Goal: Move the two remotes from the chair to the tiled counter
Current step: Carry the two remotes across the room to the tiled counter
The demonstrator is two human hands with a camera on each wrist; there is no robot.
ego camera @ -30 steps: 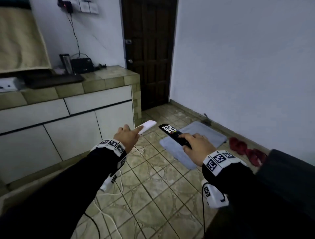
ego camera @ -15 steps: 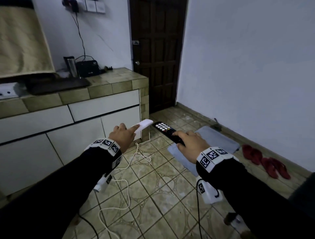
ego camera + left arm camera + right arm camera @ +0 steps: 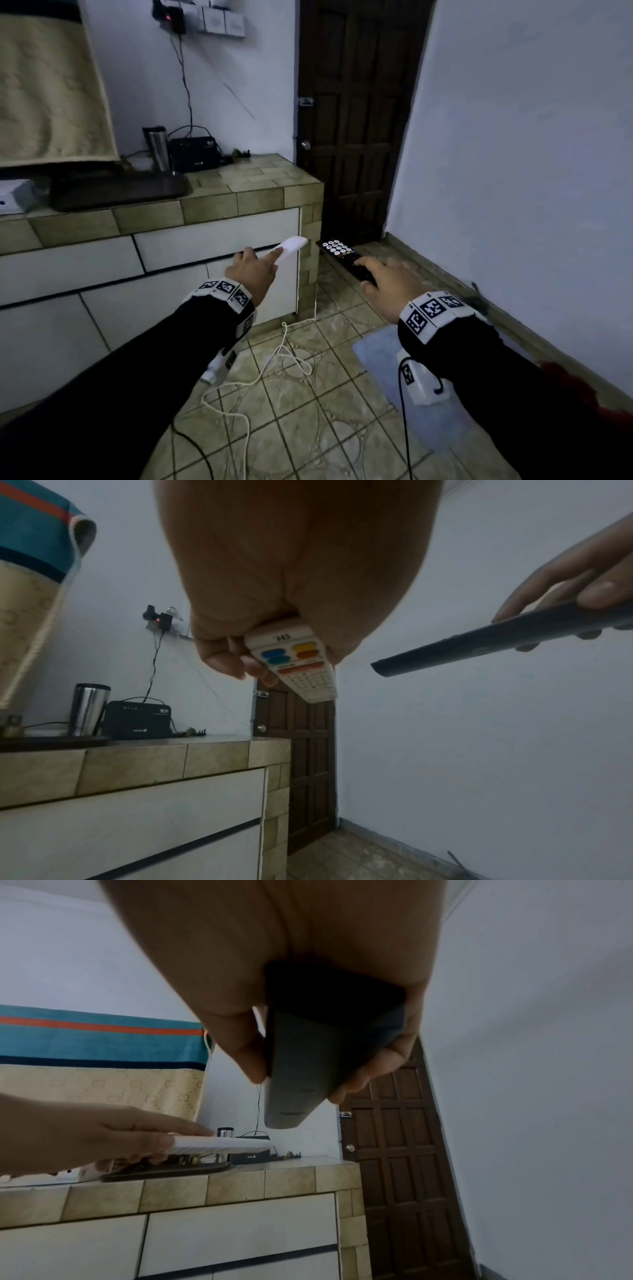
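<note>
Tiled counter (image 3: 260,178) stands far left, beside a dark wooden door (image 3: 356,113); my left hand (image 3: 251,275) grasps the white remote (image 3: 290,248), my right hand (image 3: 394,286) grasps the black remote (image 3: 342,255); both remotes are in the air, short of the counter.

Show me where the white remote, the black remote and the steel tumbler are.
white remote (image 3: 291,248): head view, on its plain back
black remote (image 3: 339,251): head view, on its button face
steel tumbler (image 3: 88,710): left wrist view, on its side wall
</note>
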